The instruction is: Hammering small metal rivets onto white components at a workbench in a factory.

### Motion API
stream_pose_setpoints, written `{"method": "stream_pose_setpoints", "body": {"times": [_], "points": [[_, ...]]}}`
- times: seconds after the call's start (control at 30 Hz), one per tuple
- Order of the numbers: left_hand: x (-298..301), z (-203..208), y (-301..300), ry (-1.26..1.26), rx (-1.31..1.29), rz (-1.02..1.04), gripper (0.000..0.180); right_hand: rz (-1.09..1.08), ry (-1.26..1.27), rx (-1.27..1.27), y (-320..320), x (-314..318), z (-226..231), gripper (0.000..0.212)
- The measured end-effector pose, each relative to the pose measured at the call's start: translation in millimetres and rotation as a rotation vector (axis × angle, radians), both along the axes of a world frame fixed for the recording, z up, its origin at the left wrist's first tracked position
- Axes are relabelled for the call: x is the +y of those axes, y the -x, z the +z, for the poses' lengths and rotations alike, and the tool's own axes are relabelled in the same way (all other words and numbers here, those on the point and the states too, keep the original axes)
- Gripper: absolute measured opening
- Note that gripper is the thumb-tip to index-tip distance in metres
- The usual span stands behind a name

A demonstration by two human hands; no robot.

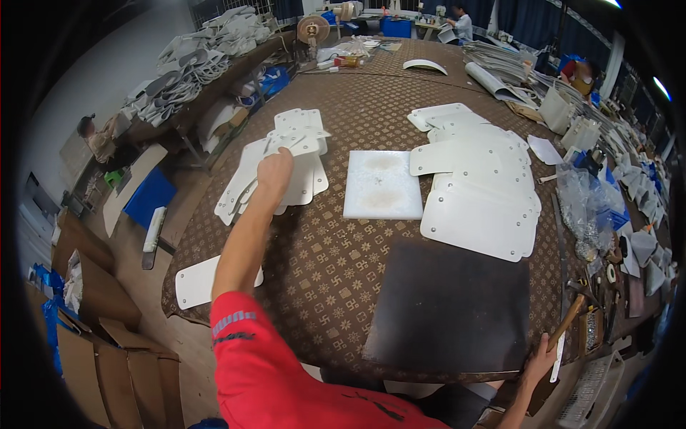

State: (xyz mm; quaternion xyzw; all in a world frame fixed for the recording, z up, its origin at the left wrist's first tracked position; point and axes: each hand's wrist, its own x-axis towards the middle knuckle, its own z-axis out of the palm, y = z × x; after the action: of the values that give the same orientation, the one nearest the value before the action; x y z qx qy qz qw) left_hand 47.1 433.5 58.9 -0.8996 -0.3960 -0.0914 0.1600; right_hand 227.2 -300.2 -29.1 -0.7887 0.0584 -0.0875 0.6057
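My left hand (275, 170) reaches over the left pile of white panels (246, 171), its fingers closed at the edge of a top white panel (306, 147). These panels have rounded corners and small metal studs. Low at the right, by the table's edge, my right hand (540, 361) grips the wooden handle of a hammer (570, 314), its head pointing away from me. A thick white square block (382, 184) lies between the left pile and a larger fanned pile of studded white panels (480, 207) on the right.
A dark flat mat (450, 307) covers the table's near right part. One separate white panel (196, 283) rests at the near left edge. Tools and a clear plastic bag (582, 196) crowd the right side. Cardboard boxes (121, 350) stand on the floor at left. Other people sit farther off.
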Motion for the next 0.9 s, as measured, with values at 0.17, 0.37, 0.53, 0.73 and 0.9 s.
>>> {"method": "stream_pose_setpoints", "body": {"times": [0.17,0.37,0.53,0.73,0.9], "points": [[-150.6,27.8,47.8,-0.194,0.091,-0.277,0.052,-0.046,-0.038,0.065,5.2,6.4,15.1,0.032],[-258.9,-2.0,88.6,0.249,0.186,-0.501,0.05,0.014,-0.053,0.07,-0.9,0.0,7.2,0.033],[-216.3,3.8,90.8,0.693,-0.125,-0.426,0.046,-0.018,-0.01,0.079,3.8,3.1,14.2,0.034],[-79.6,-12.9,123.5,0.177,-0.192,0.22,0.043,0.002,-0.011,0.06,4.6,7.3,9.6,0.031],[-44.8,-24.7,140.0,0.548,-0.51,0.271,0.051,0.063,-0.042,0.025,-2.5,8.0,0.5,0.035]]}}
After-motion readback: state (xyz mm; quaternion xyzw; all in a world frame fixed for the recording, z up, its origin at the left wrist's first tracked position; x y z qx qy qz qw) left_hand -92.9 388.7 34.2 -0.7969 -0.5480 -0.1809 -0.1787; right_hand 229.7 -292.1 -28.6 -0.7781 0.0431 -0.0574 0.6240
